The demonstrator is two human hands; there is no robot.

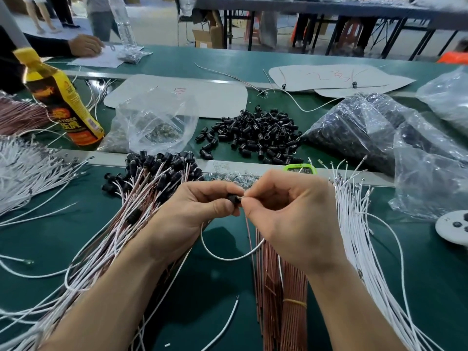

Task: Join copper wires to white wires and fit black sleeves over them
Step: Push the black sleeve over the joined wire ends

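Note:
My left hand (pixel 200 209) pinches a small black sleeve (pixel 233 198) at the centre of the view. My right hand (pixel 288 214) meets it fingertip to fingertip, pinching wire ends at the sleeve's mouth. A white wire (pixel 222 257) loops down below both hands, and a thin copper wire (pixel 249 239) hangs beside it. Under my right wrist lies a bundle of copper wires (pixel 283 295) with a yellow band. Loose white wires (pixel 359 236) fan out on the right. Finished wires with black sleeves (pixel 152 178) are heaped at the left. Loose black sleeves (pixel 255 133) are piled beyond.
A yellow drink bottle (pixel 58 97) stands at the left by an open clear bag (pixel 157 122). Bags of dark parts (pixel 367 127) fill the right. A green-framed device (pixel 300 169) lies behind my hands. Another person's hand (pixel 86 45) rests on paper far left. More white wires (pixel 27 171) lie left.

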